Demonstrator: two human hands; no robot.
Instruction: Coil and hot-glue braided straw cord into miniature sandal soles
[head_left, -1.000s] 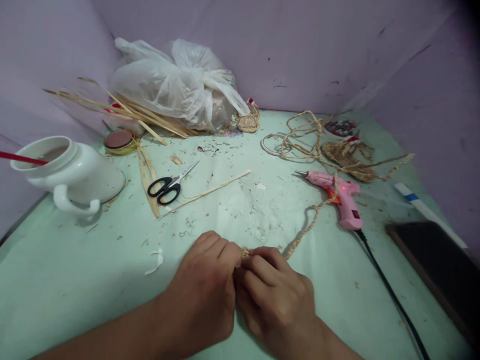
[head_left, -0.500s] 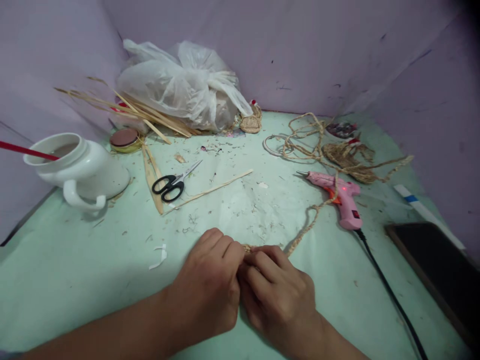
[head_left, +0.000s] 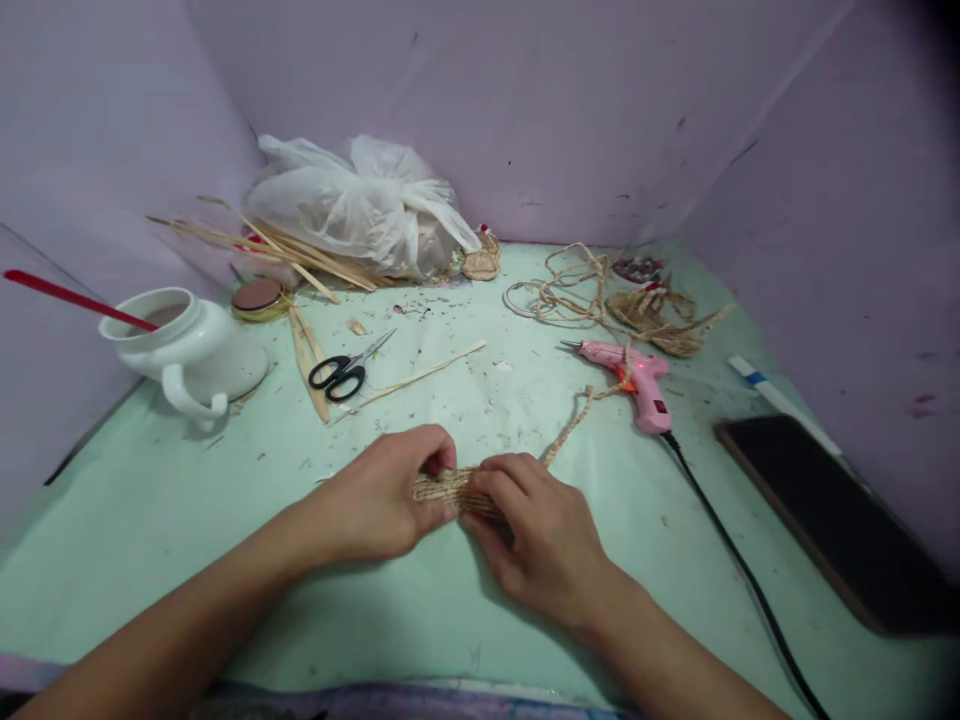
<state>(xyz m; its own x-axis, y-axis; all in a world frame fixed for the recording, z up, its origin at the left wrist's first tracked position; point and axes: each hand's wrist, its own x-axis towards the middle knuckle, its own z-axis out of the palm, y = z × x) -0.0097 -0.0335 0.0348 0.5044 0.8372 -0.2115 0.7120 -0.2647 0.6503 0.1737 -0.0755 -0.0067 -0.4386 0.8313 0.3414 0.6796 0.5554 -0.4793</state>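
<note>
A small piece of coiled, braided straw rope is held low over the table at the centre front. My left hand grips its left end between thumb and fingers. From the other side, my right hand is closed on the right end, and its fingers cover part of the rows. A loose length of straw braid leads from behind the right hand up to the pink hot glue gun, crossing over it. The glue gun lies on its side with a small red light showing.
Black-handled scissors lie beside flat straw strips. A white mug-like pot with a red stick stands left. At the back sit a tied plastic bag and tangled braid. A phone and black cord occupy the right.
Both hands were bunched together, nearly hiding the straw piece. Now the left hand has turned and shifted left, exposing its coiled rows. The camera view has also shifted.
</note>
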